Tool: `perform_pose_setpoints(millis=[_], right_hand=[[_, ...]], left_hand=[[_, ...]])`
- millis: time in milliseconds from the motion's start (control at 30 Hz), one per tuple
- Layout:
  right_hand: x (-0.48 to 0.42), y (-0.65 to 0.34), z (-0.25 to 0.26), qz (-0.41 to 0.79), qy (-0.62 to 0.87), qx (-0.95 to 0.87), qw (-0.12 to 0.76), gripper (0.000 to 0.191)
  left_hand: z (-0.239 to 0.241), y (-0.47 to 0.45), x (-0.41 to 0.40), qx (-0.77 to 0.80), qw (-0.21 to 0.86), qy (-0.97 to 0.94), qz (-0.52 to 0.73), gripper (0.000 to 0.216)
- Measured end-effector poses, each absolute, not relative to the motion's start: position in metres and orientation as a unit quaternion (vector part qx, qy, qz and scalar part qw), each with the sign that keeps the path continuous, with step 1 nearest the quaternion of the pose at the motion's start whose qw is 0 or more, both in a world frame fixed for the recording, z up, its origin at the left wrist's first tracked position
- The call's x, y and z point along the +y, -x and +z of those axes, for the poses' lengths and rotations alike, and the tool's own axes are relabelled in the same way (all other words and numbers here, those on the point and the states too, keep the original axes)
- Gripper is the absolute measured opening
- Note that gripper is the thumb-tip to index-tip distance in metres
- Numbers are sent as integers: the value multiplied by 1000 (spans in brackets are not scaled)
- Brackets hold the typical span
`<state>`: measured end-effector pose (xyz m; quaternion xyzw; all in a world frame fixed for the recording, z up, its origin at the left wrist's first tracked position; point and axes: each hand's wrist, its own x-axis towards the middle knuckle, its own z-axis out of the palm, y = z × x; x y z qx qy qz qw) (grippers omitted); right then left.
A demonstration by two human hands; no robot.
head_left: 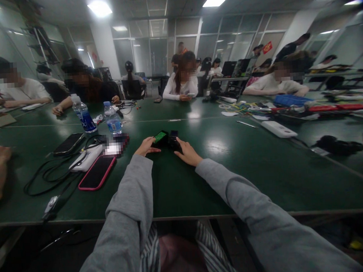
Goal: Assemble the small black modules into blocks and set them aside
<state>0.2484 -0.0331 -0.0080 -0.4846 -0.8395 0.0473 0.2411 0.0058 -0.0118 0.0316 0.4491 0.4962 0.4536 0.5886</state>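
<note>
Steadying a green-lit device (161, 136) and a black device (172, 141) side by side

Left hand (147, 147): fingers pinching the green-lit device by its left edge, lit face tilted up. Right hand (187, 151): fingers curled on the black device's right side; how firmly they press cannot be told. Both devices sit over the middle of the tabletop (186, 198), close together; whether they touch each other or the surface is unclear. Each looks light and rigid, small enough for one hand. The lit face is probably smooth, perhaps slippery and easily scratched, so the side edges seem the best hold, keeping fingertips off the display.
</note>
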Motion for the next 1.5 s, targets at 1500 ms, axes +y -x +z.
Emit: perform_pose_setpoints(millis=[1500], right_hand=[[-33,-248,-7,49,489,-839,234,78]], left_hand=[[22,-2,-10,457,580,-452,500,59]])
